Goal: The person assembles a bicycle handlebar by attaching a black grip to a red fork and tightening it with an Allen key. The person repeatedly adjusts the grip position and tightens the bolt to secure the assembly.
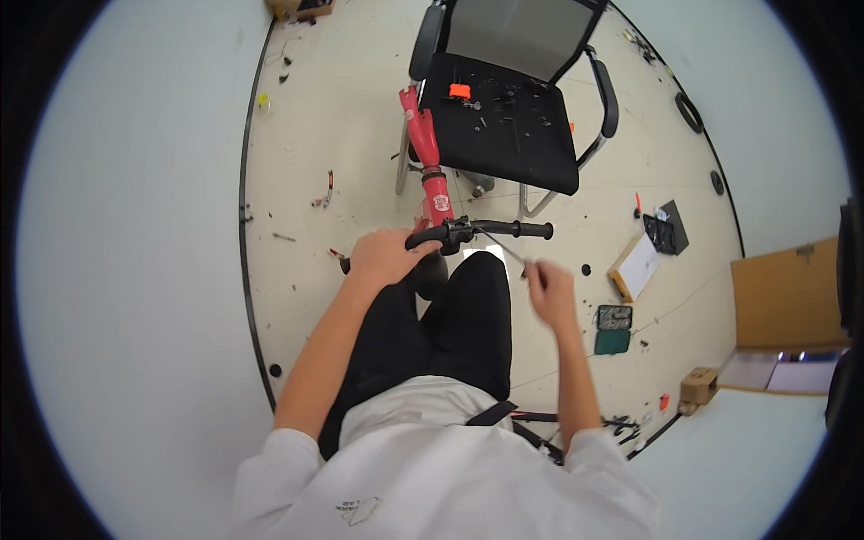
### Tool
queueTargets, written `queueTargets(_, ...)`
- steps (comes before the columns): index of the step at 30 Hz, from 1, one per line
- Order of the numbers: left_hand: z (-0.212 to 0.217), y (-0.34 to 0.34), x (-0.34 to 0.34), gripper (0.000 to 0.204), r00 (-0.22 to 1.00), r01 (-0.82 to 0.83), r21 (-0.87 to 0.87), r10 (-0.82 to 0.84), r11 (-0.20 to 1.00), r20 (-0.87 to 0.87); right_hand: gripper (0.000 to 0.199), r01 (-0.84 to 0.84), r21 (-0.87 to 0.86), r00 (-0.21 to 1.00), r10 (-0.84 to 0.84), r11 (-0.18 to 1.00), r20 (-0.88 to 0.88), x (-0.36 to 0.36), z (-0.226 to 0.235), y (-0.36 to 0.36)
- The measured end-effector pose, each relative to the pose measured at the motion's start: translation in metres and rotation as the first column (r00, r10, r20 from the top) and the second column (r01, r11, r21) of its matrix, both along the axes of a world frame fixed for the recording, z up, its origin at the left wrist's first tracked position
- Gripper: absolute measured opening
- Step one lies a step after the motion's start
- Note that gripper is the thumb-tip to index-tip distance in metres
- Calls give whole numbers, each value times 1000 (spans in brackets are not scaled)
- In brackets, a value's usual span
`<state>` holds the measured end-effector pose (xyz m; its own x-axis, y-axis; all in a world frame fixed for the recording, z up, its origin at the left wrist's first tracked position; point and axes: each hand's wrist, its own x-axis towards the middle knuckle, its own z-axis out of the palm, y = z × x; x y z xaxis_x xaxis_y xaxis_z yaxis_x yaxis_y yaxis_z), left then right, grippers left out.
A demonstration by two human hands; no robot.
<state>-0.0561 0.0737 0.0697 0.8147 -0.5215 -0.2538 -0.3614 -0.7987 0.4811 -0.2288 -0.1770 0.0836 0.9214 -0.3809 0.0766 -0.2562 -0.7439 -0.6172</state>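
My left hand (pixel 385 256) is closed around the left grip of a black handlebar (pixel 492 227). The bar is clamped by a black stem (pixel 459 230) at the end of a red bike frame (pixel 436 193), whose red fork (pixel 419 130) points away toward the chair. My right hand (pixel 551 292), slightly blurred, is closed on one end of a thin metal hex key (pixel 504 247). The key's far end reaches the stem clamp; whether it sits in a bolt is too small to tell. Below the bar, a dark rounded part (pixel 432 274) shows between my knees.
A black office chair (pixel 504 126) stands ahead, with an orange piece (pixel 460 91) and several small parts on its seat. On the floor at right lie a green parts case (pixel 614 340), a white board (pixel 635 267) and a black tool case (pixel 661 236). A cardboard box (pixel 699 385) stands farther right.
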Motion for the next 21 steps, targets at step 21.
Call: queueTargets(21, -5, 3, 2, 71, 1000, -14, -48, 15, 999, 22, 31, -254, -234, 954, 202, 938, -222, 123, 23, -15)
